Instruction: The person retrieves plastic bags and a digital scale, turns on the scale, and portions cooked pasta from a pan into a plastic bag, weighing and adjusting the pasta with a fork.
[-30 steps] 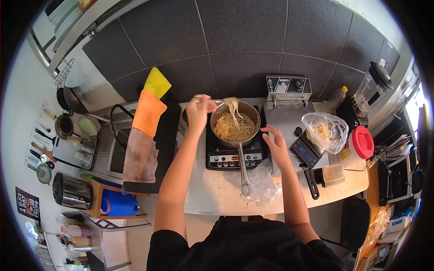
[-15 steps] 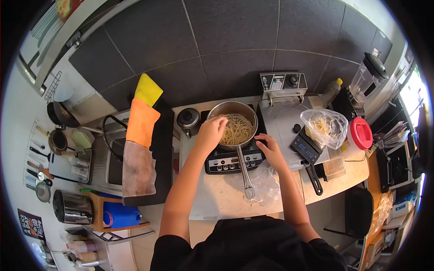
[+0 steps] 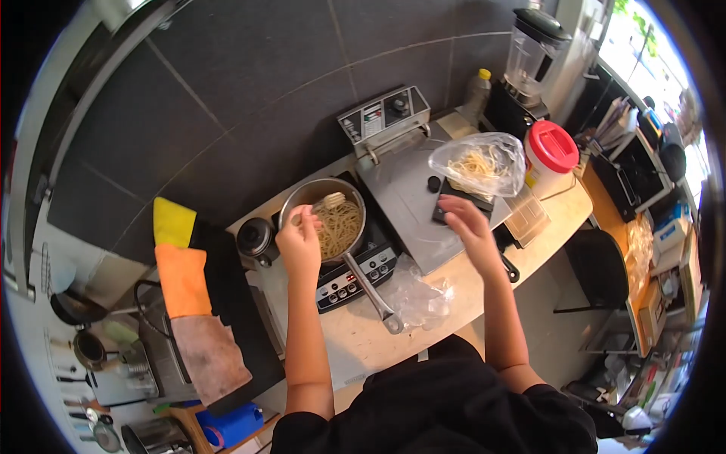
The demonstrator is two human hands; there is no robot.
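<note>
A steel saucepan point(image 3: 355, 261) with noodles point(image 3: 339, 228) in it stands on the induction cooker point(image 3: 361, 278), its long handle pointing toward my body. Over the pan's left side, my left hand point(image 3: 301, 231) is closed round a utensil point(image 3: 330, 202), whose pale end is at the noodles. My right hand point(image 3: 467, 218) has its fingers apart and holds nothing; it hovers at the near edge of the black digital scale point(image 3: 442, 213), partly covering it. On the scale lies a clear plastic bag point(image 3: 484, 163) of uncooked-looking noodles.
Left of the cooker is a dark lidded pot point(image 3: 255, 237), then yellow, orange and brown cloths point(image 3: 184, 281). A crumpled plastic bag point(image 3: 416, 295) lies before the cooker. Rightward are a flat metal appliance point(image 3: 404, 200), a red-lidded tub point(image 3: 553, 147), a bottle point(image 3: 477, 94) and a blender point(image 3: 529, 60).
The view has swung to the right. My right hand has moved from beside the pan to the scale. My left hand has lowered the utensil from above the pan's far rim into the pan.
</note>
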